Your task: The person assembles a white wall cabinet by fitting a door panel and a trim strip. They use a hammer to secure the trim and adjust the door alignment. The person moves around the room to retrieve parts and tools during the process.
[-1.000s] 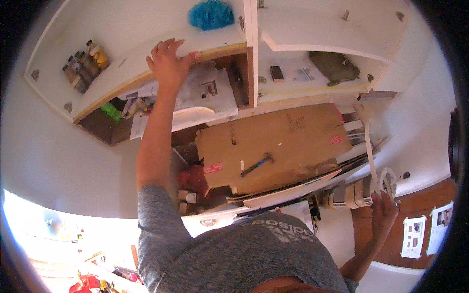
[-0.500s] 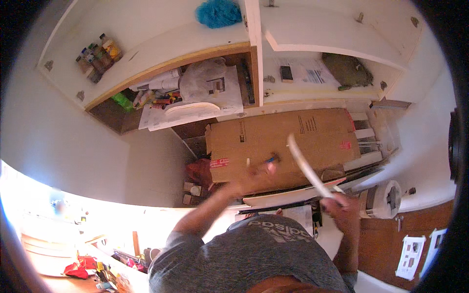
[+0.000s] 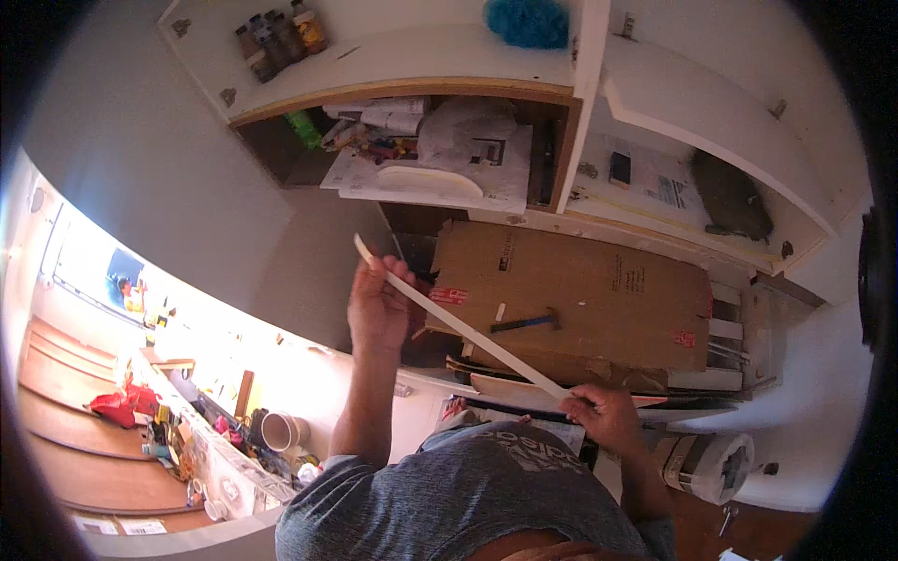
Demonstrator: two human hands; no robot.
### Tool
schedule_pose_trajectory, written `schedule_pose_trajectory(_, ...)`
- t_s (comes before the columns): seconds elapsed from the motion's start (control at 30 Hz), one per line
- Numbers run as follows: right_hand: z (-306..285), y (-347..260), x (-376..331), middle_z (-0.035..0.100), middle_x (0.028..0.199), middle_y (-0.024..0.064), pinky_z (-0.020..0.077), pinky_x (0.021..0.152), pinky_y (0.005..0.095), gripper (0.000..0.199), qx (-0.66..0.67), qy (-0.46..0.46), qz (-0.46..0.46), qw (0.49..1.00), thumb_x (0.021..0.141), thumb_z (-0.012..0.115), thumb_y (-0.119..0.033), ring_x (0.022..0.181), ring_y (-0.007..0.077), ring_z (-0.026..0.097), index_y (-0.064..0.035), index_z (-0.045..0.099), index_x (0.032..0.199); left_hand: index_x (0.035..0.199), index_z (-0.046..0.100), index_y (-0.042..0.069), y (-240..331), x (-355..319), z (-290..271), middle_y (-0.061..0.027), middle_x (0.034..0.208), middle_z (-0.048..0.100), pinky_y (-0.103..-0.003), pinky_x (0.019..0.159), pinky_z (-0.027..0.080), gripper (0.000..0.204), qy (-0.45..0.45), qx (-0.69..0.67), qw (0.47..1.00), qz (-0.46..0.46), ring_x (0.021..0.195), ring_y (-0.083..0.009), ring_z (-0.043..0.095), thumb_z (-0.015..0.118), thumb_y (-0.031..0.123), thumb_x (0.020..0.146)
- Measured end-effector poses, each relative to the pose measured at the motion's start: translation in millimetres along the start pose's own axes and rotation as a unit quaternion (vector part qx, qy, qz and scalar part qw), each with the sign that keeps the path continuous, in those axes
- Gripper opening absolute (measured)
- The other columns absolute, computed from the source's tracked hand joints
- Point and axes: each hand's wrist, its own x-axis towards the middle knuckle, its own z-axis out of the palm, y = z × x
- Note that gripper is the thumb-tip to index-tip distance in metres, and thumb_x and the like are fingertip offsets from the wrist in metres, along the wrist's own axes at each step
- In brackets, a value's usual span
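A long, thin white strip (image 3: 475, 334) slants across in front of me, its far end slightly curved. My left hand (image 3: 377, 301) is closed on it close to the upper left end, which sticks out past the fingers. At the lower right end, my right hand (image 3: 604, 417) grips the same strip. Below the strip, a hammer (image 3: 526, 323) with a blue handle lies on a flat brown cardboard box (image 3: 599, 290). A small pale piece (image 3: 500, 310) rests on the cardboard close to the hammer.
Above the cardboard are open white cabinets (image 3: 449, 56) holding bottles (image 3: 281, 39), papers (image 3: 440, 192) and a phone (image 3: 619, 168). A wrapped roll (image 3: 706, 466) stands at right. Crowded items, including a white bucket (image 3: 283, 431), fill the lower left, with a person (image 3: 134, 295) beyond.
My left hand has left the hammer on the cardboard and moved left onto the strip. The strip has swung lower, its free end now toward the left. My view has shifted.
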Motion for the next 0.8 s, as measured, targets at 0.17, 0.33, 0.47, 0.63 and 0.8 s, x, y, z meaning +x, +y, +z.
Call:
schedule_pose_trajectory(0.17, -13, 13, 4, 0.074, 0.078, 0.0081, 0.0531, 0.063, 0.0301, 0.021, 0.036, -0.001, 0.035, 0.999, 0.096, 0.071, -0.026, 0.072, 0.0144, 0.071, -0.0056, 0.074, 0.100, 0.121, 0.061, 0.009, 51, 9, -27, -0.0058, 0.108, 0.068, -0.038, 0.092, 0.056, 0.025, 0.085, -0.031, 0.994, 0.066, 0.099, -0.0191, 0.067, 0.065, 0.022, 0.100)
schedule_pose_trajectory(0.33, 5, -2, 24, 0.074, 0.082, 0.0097, 0.0539, 0.068, 0.0325, 0.020, 0.003, 0.045, 0.030, 0.999, 0.096, 0.071, -0.023, 0.077, 0.0175, 0.073, -0.0037, 0.074, 0.100, 0.121, 0.061, 0.008, 81, 11, -61, -0.0043, 0.110, 0.067, -0.034, 0.092, 0.055, 0.027, 0.054, -0.023, 0.994, 0.095, 0.102, -0.0170, 0.065, 0.067, 0.021, 0.099)
schedule_pose_trajectory(0.47, 7, -32, 42, 0.075, 0.086, 0.0104, 0.0542, 0.069, 0.0329, 0.025, -0.076, 0.005, 0.003, 0.997, 0.094, 0.073, -0.025, 0.077, 0.0159, 0.071, -0.0021, 0.073, 0.106, 0.124, 0.060, 0.009, 107, 10, -51, -0.0030, 0.112, 0.066, -0.029, 0.083, 0.057, 0.032, 0.064, -0.023, 0.993, 0.101, 0.102, -0.0154, 0.065, 0.068, 0.026, 0.098)
schedule_pose_trajectory(0.63, 22, -49, 58, 0.072, 0.080, 0.0101, 0.0529, 0.065, 0.0319, 0.025, 0.027, 0.066, 0.030, 0.997, 0.089, 0.079, -0.023, 0.071, 0.0137, 0.067, 0.0001, 0.073, 0.097, 0.128, 0.058, 0.008, 131, 7, -53, -0.0042, 0.109, 0.068, -0.029, 0.078, 0.059, 0.031, -0.012, -0.090, 0.993, 0.079, 0.096, -0.0162, 0.067, 0.063, 0.022, 0.101)
schedule_pose_trajectory(0.8, 36, -38, 67, 0.071, 0.078, 0.0095, 0.0520, 0.065, 0.0303, 0.026, -0.020, 0.072, -0.008, 0.997, 0.088, 0.080, -0.024, 0.068, 0.0126, 0.066, -0.0003, 0.070, 0.089, 0.127, 0.058, 0.006, 157, 5, -83, -0.0051, 0.101, 0.069, -0.031, 0.080, 0.060, 0.028, -0.074, -0.169, 0.982, 0.035, 0.090, -0.0179, 0.068, 0.061, 0.017, 0.101)
